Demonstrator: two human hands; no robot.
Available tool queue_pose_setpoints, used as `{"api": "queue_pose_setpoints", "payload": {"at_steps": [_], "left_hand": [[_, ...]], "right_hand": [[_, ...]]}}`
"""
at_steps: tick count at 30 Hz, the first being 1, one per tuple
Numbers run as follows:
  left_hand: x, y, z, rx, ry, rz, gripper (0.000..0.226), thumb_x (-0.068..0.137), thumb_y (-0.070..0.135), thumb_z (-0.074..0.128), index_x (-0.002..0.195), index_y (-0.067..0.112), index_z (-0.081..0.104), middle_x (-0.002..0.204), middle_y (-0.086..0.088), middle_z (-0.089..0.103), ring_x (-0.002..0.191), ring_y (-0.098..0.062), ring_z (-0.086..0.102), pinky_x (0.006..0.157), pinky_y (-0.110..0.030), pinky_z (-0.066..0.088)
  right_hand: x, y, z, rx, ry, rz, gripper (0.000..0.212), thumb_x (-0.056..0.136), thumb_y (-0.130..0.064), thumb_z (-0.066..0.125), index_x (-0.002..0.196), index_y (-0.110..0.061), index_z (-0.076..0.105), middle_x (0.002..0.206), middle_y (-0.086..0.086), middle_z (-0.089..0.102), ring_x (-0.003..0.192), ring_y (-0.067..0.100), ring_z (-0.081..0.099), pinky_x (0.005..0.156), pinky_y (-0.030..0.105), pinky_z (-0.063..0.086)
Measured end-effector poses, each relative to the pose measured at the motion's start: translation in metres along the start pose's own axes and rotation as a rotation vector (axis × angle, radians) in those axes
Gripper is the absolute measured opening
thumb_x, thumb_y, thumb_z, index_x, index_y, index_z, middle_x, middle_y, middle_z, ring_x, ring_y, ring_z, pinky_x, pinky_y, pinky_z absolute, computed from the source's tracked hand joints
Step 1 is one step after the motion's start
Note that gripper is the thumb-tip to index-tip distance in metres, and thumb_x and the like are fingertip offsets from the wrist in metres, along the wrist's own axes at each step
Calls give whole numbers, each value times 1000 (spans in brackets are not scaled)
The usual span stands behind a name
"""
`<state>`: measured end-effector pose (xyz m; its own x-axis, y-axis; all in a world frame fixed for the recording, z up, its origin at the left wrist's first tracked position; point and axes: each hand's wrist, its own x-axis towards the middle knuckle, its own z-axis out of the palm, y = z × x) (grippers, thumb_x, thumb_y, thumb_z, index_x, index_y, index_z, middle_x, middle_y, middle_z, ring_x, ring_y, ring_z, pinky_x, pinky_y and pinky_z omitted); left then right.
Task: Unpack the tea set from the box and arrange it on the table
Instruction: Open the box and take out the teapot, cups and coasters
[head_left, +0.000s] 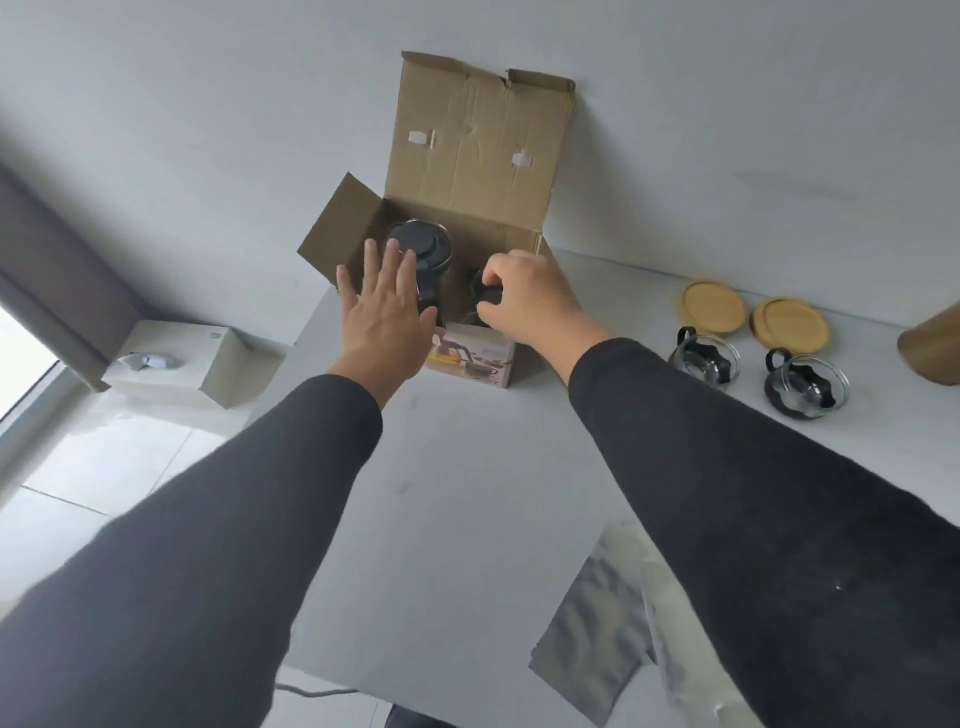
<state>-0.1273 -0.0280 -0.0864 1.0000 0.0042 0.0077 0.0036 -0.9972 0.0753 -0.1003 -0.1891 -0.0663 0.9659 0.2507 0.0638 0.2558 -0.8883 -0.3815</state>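
A cardboard box (457, 218) is standing open at the upper centre of the frame, on the far edge of a white table (467, 493), with its tall flap leaning against the wall. Inside it, on the left, a glass teapot (423, 249) with a dark lid is sitting. The left hand (387, 312) is being held flat over the box's left front edge, fingers straight and spread, the fingertips lying over the teapot; nothing is being gripped by it. The right hand (524, 296) is being curled round a small dark piece (488, 296) in the right part of the box; what the piece is cannot be told.

At the right of the frame, two glass cups (704, 358) with black handles are standing on the table, and just beyond them two round wooden coasters (712, 306) are lying. Crumpled clear wrapping (613, 639) is lying at the lower right. A tissue box (176, 358) is seen at the left, off the table.
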Motion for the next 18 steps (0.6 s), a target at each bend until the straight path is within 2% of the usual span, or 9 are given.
{"api": "queue_pose_setpoints", "payload": {"at_steps": [3,6,8,11,15,18], "left_hand": [[10,-14,5,54,-153,86,69,99,49,24,152,16,-5,160,-3,-10,146,-23,-15,116,-52,-8],[18,-22,7,54,-215,135,77,97,55,25,151,15,-12,159,-3,-14,146,-24,-16,115,-52,-6],[19,-23,8,51,-232,142,82,96,56,29,150,14,-16,159,-4,-17,146,-25,-16,116,-51,-3],[18,-20,8,49,-233,125,84,96,53,33,149,12,-18,158,-6,-18,146,-26,-16,116,-52,0],[18,-17,9,65,-249,106,85,96,52,34,148,12,-21,158,-7,-20,146,-28,-17,116,-52,0],[17,-16,11,81,-238,100,87,95,53,34,148,13,-21,158,-7,-20,145,-28,-17,116,-52,0]], "right_hand": [[17,-14,-1,-263,-204,91,27,84,-24,63,110,-21,56,104,4,62,108,29,53,109,48,24],[30,-21,-1,-439,-328,147,33,81,-16,62,112,-27,54,98,3,61,110,29,53,112,54,12],[36,-29,1,-530,-402,174,37,84,-18,61,119,-26,53,100,4,61,112,28,53,111,60,6],[41,-41,5,-575,-504,290,34,88,-27,57,121,-20,55,110,6,61,118,31,49,108,69,4],[45,-50,10,-599,-569,432,40,88,-25,54,127,-16,51,116,8,58,121,34,47,106,71,5],[48,-53,10,-632,-632,451,57,87,-21,51,141,-17,34,136,12,47,130,37,38,106,72,3]]}}
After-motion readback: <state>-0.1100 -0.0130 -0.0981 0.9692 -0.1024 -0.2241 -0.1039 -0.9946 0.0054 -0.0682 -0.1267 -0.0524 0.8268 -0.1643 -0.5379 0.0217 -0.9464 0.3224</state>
